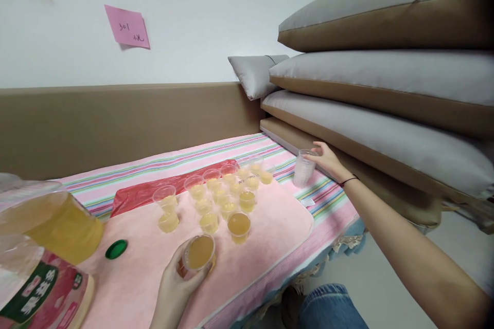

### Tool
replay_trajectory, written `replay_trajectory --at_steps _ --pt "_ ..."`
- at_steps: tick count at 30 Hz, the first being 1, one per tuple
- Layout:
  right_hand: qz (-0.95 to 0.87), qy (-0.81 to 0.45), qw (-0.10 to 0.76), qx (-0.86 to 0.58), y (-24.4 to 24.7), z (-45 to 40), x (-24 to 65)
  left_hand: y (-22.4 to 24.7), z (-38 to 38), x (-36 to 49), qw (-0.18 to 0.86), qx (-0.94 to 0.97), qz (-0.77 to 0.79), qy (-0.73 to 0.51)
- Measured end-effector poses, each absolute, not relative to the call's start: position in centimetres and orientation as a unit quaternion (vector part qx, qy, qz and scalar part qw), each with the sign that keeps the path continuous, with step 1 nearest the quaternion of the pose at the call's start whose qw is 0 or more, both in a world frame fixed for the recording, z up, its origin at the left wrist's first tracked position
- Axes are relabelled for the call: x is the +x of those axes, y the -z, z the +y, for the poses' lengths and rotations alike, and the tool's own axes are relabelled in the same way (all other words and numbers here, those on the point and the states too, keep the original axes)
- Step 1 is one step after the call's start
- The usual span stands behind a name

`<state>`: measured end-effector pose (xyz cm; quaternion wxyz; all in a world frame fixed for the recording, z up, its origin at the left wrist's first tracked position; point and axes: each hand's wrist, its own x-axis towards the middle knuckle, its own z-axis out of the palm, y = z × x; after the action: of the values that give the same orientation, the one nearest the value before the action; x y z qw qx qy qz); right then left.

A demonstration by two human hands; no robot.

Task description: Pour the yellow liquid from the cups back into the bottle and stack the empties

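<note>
My left hand (175, 280) is wrapped round a clear plastic cup (200, 252) of yellowish drink, low over the front of the pink mat. My right hand (330, 161) reaches far to the right, its fingers pinching the rim at the top of a stack of clear plastic cups (303, 170). How many cups the fingers grip is too small to tell. Several filled cups (229, 205) stand in close rows on the mat. Beside the held cup is another full cup (239, 227). Two cups at the left of the group appear close together, one behind the other.
Large bottles, one of yellow liquid (69, 226) and one with a red label (57, 293), stand at the left. A green cap (116, 249) lies on the pink mat (270, 236). Red plastic (135, 193) lies behind. Stacked cushions (378, 77) rise beside my right arm.
</note>
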<state>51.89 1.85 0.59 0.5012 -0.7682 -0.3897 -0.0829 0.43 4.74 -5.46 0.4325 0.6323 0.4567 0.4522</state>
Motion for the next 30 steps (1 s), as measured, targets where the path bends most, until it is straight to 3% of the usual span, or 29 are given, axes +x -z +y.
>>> replay_trajectory --at_steps 11,30 --pt "-0.444 -0.013 0.375 -0.814 -4.3 1.3 49.7 5.3 4.8 0.2 0.434 0.637 0.460 -0.441" --pt "-0.491 -0.016 0.277 -0.826 -6.7 1.6 49.6 6.9 6.2 -0.9 0.418 0.657 0.445 -0.443"
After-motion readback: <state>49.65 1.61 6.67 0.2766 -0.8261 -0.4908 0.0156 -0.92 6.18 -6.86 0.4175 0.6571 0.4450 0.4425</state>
